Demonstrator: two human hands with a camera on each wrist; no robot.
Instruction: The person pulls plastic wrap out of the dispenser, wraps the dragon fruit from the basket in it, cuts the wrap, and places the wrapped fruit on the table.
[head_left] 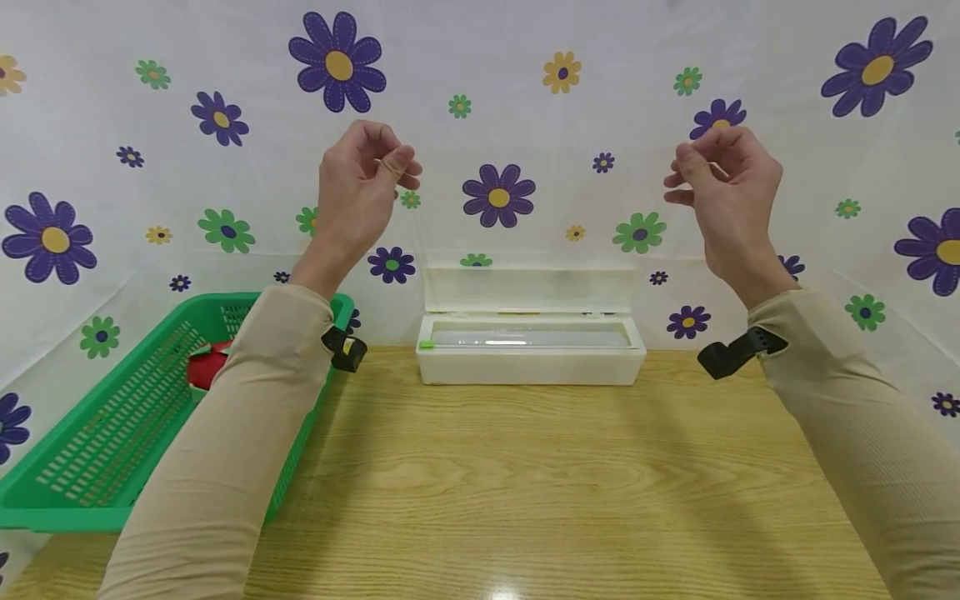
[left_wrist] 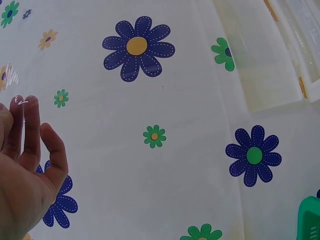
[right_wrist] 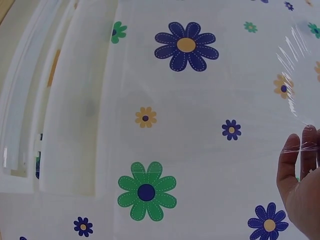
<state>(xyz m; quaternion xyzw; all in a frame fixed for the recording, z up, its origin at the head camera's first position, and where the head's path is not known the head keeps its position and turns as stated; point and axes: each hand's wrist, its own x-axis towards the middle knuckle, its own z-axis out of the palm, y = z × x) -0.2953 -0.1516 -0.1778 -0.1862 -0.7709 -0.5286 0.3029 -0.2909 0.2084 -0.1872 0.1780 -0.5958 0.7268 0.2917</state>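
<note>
- Left hand (head_left: pixel 365 185) raised, fingertips pinched on a corner of clear plastic wrap (right_wrist: pixel 298 75).
- Right hand (head_left: pixel 723 193) raised, pinching the other corner.
- Wrap sheet stretched above the open white dispenser box (head_left: pixel 531 343) on the wooden table (head_left: pixel 540 483).
- Green basket (head_left: pixel 112 433) at left.

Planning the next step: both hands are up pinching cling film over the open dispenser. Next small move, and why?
Probably lower the film toward the dispenser edge to cut it: left hand and right hand each pinch a corner of the cling film, stretched well above the open box.

Glossy transparent cling film (right_wrist: pixel 297 65); smooth white plastic dispenser box (head_left: pixel 530 360); perforated green plastic basket (head_left: pixel 112 433); satin light wood-grain tabletop (head_left: pixel 540 483).
</note>
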